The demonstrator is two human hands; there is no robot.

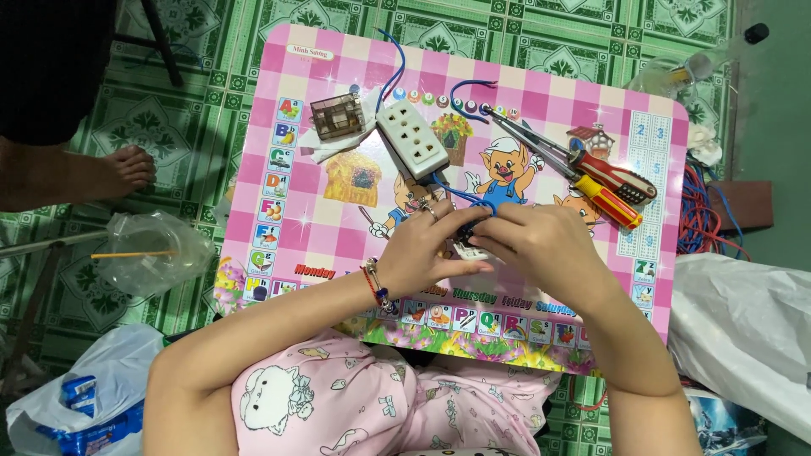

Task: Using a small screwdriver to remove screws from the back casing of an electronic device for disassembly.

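Note:
My left hand (422,245) and my right hand (541,241) meet over the middle of a pink checked cartoon table (321,219). Together they grip a small white and black electrical part (470,239) with a blue wire (463,196) looped at it. The wire runs up to a white socket block (411,139) lying just beyond my left hand. My left wrist wears a beaded bracelet, and a ring shows on a finger. Most of the small part is hidden by my fingers.
Two screwdrivers, one red-handled (612,176) and one yellow-and-red (610,203), lie at the right. A brown clear box (337,116) sits on white tissue at upper left. Red and blue wire coils (699,211), plastic bags (152,249) and another person's foot (127,169) surround the table on the green floor.

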